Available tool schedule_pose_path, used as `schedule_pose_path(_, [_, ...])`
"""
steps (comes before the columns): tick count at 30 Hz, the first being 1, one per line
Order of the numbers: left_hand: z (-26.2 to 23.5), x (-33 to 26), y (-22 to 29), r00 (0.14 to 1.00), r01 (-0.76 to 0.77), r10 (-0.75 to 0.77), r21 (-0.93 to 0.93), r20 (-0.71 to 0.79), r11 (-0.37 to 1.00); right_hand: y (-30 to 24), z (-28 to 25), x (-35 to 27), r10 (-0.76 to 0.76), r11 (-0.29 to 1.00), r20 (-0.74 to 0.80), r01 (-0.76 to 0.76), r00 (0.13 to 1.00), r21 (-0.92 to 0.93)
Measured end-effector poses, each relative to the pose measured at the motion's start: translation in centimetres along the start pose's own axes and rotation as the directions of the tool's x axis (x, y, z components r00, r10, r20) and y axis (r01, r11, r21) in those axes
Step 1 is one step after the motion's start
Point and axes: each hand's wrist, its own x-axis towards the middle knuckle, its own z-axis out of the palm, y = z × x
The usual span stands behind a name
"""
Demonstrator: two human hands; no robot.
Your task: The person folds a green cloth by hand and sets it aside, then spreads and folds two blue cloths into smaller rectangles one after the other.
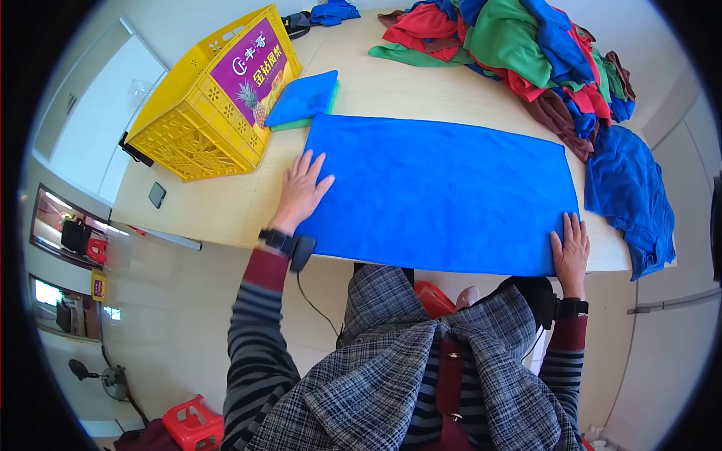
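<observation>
A blue cloth towel [444, 195] lies spread flat on the table in front of me, its near edge along the table's front edge. My left hand [302, 189] rests on its left edge, fingers apart and holding nothing. At the near right corner, my right hand [571, 252] lies on the cloth with its fingers stretched out. Beyond the towel's far left corner is a small stack of folded cloths [304, 99], blue on top and green below.
A yellow plastic crate [199, 124] with a purple label stands at the left, a phone [157, 195] near it. A heap of red, green, blue and brown cloths [511, 45] fills the far right. One blue cloth [632, 195] hangs over the table's right edge.
</observation>
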Motion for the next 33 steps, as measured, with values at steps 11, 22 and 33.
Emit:
schedule_pose_path(11, [-1.7, -16.2, 1.1, 0.880, 0.341, -0.308, 0.029, -0.362, 0.940, 0.1, 0.7, 0.2, 0.001, 0.999, -0.034, 0.001, 0.999, 0.039])
schedule_pose_path(22, [1.5, -14.9, 0.1, 0.807, 0.258, -0.500, -0.573, -0.314, 0.777, 3.3, -0.1, -2.9, 0.157, 0.980, -0.275, -0.115, 0.948, 0.163])
schedule_pose_path(33, [3.2, -14.6, -3.4, 0.807, 0.227, -0.545, -0.733, -0.227, 0.641, 1.9, -1.2, -5.0, 0.528, 0.849, -0.388, -0.466, 0.755, 0.249])
